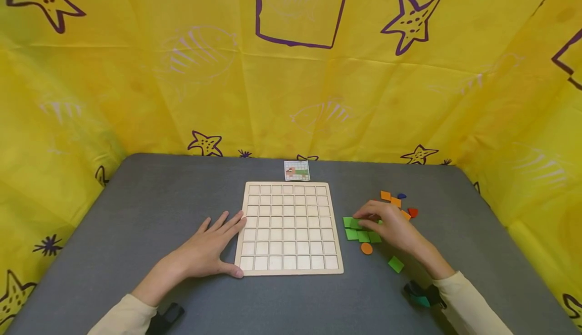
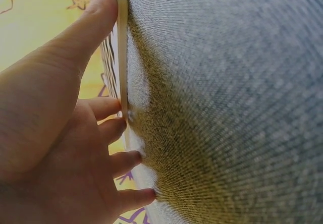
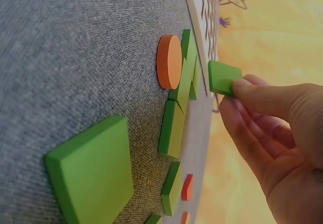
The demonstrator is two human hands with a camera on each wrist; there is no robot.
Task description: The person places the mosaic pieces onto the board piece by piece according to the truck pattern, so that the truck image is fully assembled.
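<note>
One green tile [image 3: 224, 77], right of centre, was pinched by the right hand [image 1: 394, 226]; the left hand [image 1: 209, 250], fingers spread, touched the board [image 1: 291, 273] at lower centre. Light edge grip, steady board seemed best.

Bare room runs from the tabletop's [image 1: 182, 186] far-left corner to the board [image 1: 295, 273]; the left hand [image 1: 202, 254] blocks the board's left side; toward the right edge, green tiles [image 1: 364, 237], an orange disc [image 1: 366, 248] and the right hand [image 1: 395, 228] obstruct; a yellow curtain [image 1: 273, 92] walls the far edge.
</note>
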